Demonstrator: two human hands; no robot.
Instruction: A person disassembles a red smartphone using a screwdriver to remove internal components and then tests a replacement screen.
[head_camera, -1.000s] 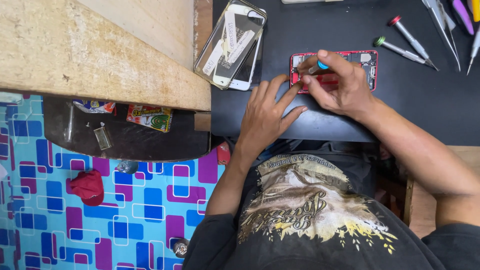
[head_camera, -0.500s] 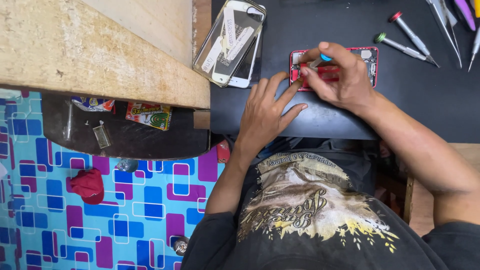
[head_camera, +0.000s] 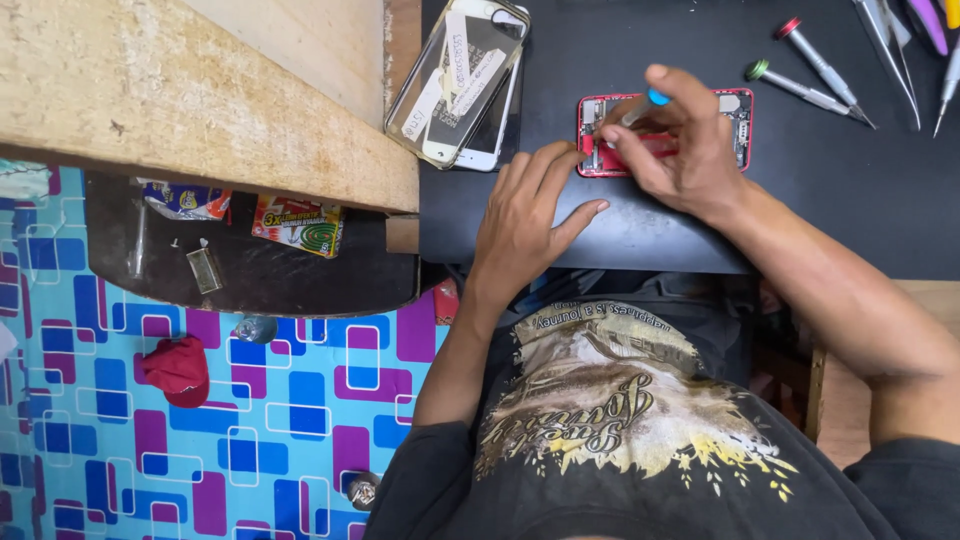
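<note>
The opened red phone (head_camera: 664, 133) lies on the black mat (head_camera: 640, 225), its shell showing small inner parts, partly hidden under the right hand (head_camera: 672, 150). That hand curls shut around a thin screwdriver with a blue cap (head_camera: 646, 104), tip down into the phone's left end. The left hand (head_camera: 525, 215) rests flat and open on the mat just near of the phone, fingertips touching its left edge. To the left, a clear phone case (head_camera: 455, 80) holding paper strips lies over a white phone (head_camera: 492, 135). Far right, two loose screwdrivers (head_camera: 812, 78) and tweezers (head_camera: 885, 45) lie well apart from the hands. Lower left, a dark shelf (head_camera: 250, 275) holds small packets (head_camera: 298, 225).
</note>
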